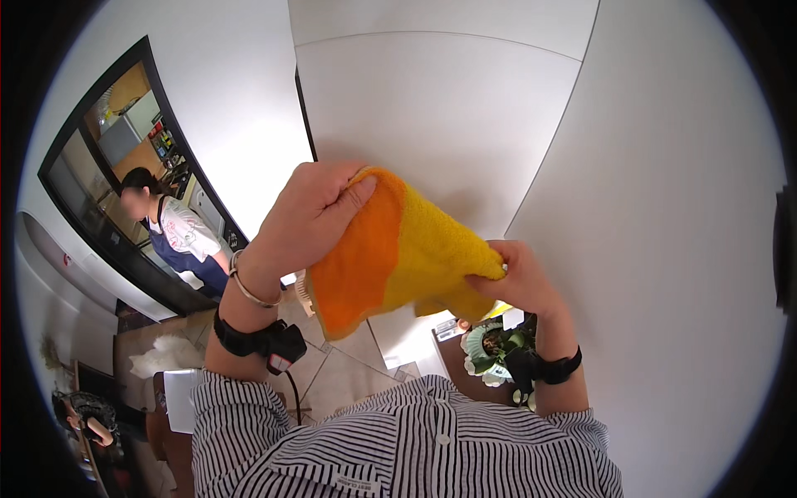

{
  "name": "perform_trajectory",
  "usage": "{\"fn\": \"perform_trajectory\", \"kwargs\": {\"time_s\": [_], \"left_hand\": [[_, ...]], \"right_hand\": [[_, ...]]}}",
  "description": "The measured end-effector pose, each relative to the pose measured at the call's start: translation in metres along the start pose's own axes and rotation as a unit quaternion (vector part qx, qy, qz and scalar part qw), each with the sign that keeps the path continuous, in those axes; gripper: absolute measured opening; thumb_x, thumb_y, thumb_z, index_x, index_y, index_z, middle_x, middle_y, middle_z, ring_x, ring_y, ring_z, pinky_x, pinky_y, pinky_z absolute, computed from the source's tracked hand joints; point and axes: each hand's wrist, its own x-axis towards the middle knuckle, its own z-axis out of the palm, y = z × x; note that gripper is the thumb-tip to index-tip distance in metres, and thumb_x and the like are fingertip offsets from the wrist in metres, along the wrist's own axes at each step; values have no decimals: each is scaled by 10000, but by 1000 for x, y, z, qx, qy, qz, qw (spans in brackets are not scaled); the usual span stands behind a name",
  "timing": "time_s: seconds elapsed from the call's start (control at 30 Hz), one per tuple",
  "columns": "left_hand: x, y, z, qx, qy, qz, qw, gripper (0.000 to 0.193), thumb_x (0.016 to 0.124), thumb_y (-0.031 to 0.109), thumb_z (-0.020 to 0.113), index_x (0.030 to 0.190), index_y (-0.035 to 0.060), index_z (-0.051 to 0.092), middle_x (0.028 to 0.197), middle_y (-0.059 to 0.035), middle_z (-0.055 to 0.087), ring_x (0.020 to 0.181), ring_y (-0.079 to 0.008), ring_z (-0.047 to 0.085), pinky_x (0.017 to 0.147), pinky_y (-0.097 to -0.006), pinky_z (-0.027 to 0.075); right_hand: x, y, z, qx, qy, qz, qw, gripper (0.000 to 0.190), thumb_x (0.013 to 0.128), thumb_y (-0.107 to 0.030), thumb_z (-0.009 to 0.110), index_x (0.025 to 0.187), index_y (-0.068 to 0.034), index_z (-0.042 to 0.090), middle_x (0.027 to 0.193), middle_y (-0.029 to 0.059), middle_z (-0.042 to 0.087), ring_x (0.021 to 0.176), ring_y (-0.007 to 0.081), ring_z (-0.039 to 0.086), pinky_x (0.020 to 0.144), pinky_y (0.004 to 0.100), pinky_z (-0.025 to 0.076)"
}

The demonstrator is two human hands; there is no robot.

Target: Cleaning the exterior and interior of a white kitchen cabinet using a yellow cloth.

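A two-coloured terry cloth (405, 255), orange on one side and yellow on the other, is stretched between my hands at chest height. My left hand (314, 215) pinches its upper orange edge, thumb in front and fingers hidden behind. The yellow end is bunched in my right hand (520, 274). The orange corner hangs down freely, while a yellow fold droops near my right hand. Behind the cloth stands a smooth white panelled surface (429, 93).
At right, a white wall (660, 218) rises close to my right arm. A potted plant (492, 352) stands below that arm. To the left, a person in an apron (193, 243) is by a black-framed doorway (159, 93). A white fluffy animal (167, 355) lies on the tiled floor (324, 373).
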Motion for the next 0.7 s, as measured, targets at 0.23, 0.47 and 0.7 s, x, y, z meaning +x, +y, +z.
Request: {"fn": "perform_trajectory", "kwargs": {"time_s": [0.23, 0.47, 0.7], "left_hand": [[39, -49, 36, 52, 71, -56, 995, 259, 980, 215, 497, 954, -28, 583, 620, -145, 521, 533, -211, 491, 545, -331, 413], [72, -87, 124, -316, -9, -55, 947, 281, 987, 225, 502, 1116, -17, 564, 872, -57, 623, 825, -118, 591, 735, -282, 493], [115, -134, 106, -310, -46, -134, 940, 365, 1002, 281, 491, 1210, -18, 524, 1015, -30, 622, 947, -91, 578, 850, -244, 483]], "right_hand": [[51, 23, -28, 41, 101, 85, 990, 300, 809, -235, 697, 957, 22, 649, 789, 68, 667, 697, 127, 632, 650, 276, 506], [105, 3, -26, 160, 106, -43, 980, 392, 985, -276, 537, 1234, 25, 576, 988, 89, 659, 914, 133, 625, 798, 267, 494], [160, 37, -40, 127, 213, -67, 966, 380, 969, -219, 538, 1244, 41, 567, 1163, 148, 633, 1061, 212, 606, 921, 318, 464]]}}
